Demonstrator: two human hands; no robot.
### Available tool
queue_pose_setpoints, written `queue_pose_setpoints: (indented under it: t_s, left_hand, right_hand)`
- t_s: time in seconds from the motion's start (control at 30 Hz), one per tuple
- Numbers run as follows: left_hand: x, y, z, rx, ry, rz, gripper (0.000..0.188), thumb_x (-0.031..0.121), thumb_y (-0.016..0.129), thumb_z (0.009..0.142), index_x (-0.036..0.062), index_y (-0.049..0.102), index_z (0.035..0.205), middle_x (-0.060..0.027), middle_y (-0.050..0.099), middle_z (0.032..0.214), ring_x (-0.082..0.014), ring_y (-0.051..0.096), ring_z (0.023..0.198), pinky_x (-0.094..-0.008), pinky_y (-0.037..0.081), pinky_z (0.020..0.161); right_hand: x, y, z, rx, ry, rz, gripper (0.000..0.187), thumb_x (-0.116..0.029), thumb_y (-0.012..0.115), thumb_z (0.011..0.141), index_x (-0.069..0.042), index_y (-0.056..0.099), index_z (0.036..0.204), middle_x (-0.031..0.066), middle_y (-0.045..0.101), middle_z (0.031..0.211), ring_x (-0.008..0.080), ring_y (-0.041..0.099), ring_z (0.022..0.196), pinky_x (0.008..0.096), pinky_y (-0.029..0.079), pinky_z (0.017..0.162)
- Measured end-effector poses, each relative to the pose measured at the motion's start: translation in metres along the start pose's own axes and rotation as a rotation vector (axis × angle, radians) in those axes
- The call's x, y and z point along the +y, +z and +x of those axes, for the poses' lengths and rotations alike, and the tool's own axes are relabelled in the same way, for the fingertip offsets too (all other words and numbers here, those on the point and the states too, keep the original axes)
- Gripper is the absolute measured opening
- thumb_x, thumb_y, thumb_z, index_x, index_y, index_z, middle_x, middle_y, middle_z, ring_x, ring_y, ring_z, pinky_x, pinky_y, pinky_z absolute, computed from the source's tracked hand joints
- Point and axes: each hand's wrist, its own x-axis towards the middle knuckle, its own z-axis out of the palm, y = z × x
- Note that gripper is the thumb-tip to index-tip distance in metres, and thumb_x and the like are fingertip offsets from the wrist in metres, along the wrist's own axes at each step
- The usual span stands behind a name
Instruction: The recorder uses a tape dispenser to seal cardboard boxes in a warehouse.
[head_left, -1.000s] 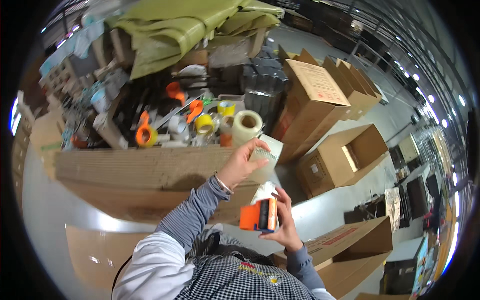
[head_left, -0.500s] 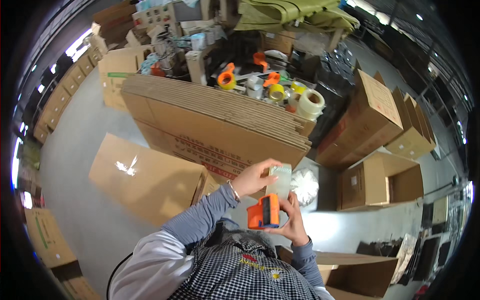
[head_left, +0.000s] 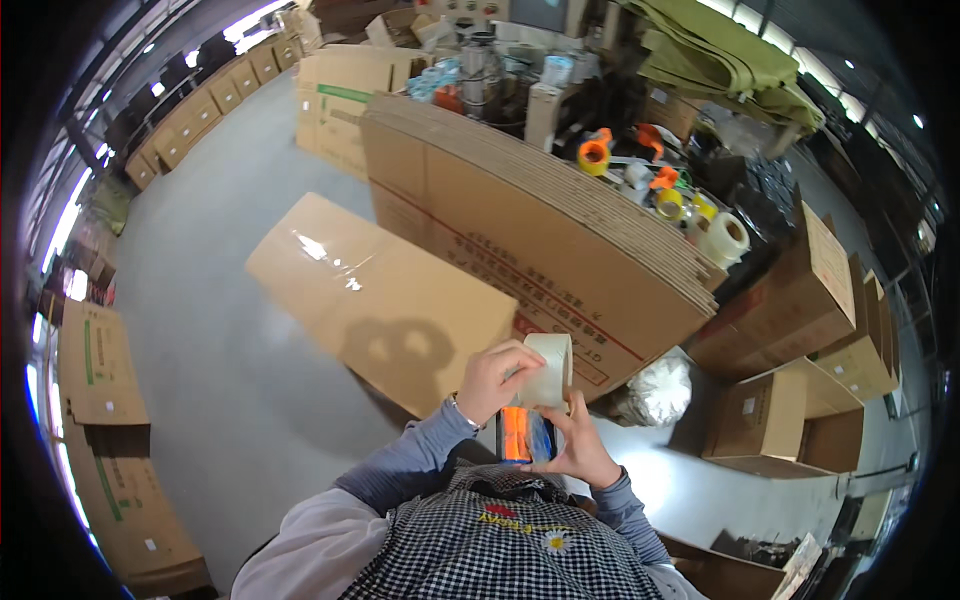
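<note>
Close in front of my apron, my right hand [head_left: 580,445] is closed around an orange tape dispenser [head_left: 515,434] with a dark blue edge. A wide roll of clear tape [head_left: 562,362] sits at the dispenser's far end, its hollow core partly showing. The fingers of my left hand [head_left: 494,380] are bent and pressed together against the roll's left side. Whether they pinch a loose tape end is too fine to make out. Beyond my left forearm lies a closed cardboard box [head_left: 380,285] with shiny tape on its surface.
A thick stack of flattened cardboard [head_left: 540,220] stands upright ahead. Behind it, a cluttered bench holds orange dispensers [head_left: 594,153] and a large tape roll [head_left: 724,238]. Open cartons [head_left: 785,415] stand at right, near a silvery wrapped bundle [head_left: 660,390]. More cartons [head_left: 105,370] line the left.
My view has swung left, so the surroundings sit further right. The dispenser has turned in my right hand, and the tape roll now shows its hollow core. My left fingers stay at the roll.
</note>
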Motion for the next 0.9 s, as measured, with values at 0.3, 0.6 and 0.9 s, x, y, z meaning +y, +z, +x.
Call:
queue_pose_setpoints:
  t_s: [0.3, 0.6, 0.9]
  left_hand:
    - [0.003, -0.132, -0.108, 0.375, 0.094, -0.379, 0.005, 0.007, 0.055, 0.094, 0.0014, 0.056, 0.093, -0.0137, 0.067, 0.104, -0.0232, 0.06, 0.107, -0.0417, 0.037, 0.107]
    - [-0.003, -0.241, -0.146, 0.603, -0.009, -0.919, 0.01, 0.013, 0.051, 0.1, 0.0031, 0.054, 0.097, -0.0119, 0.066, 0.096, -0.0243, 0.059, 0.11, -0.0342, 0.054, 0.085]
    - [0.036, -0.269, -0.146, 0.446, 0.21, -0.839, 0.01, 0.008, 0.052, 0.097, 0.005, 0.049, 0.088, -0.0112, 0.065, 0.089, -0.0334, 0.056, 0.115, -0.043, 0.044, 0.096]
  right_hand:
    - [-0.104, 0.104, 0.056, -0.336, -0.074, 0.452, 0.084, -0.029, 0.094, 0.055, -0.006, 0.057, 0.127, 0.0155, 0.035, 0.141, 0.0316, 0.038, 0.132, 0.0411, 0.04, 0.104]
    - [-0.173, 0.129, 0.065, -0.159, -0.044, 0.932, 0.106, -0.041, 0.094, 0.053, -0.004, 0.044, 0.139, 0.0168, 0.04, 0.144, 0.0319, 0.038, 0.135, 0.0447, 0.036, 0.108]
    - [-0.184, 0.119, 0.07, 0.015, 0.084, 0.973, 0.103, -0.05, 0.088, 0.056, -0.001, 0.048, 0.137, 0.0179, 0.049, 0.138, 0.0275, 0.047, 0.129, 0.0409, 0.038, 0.107]
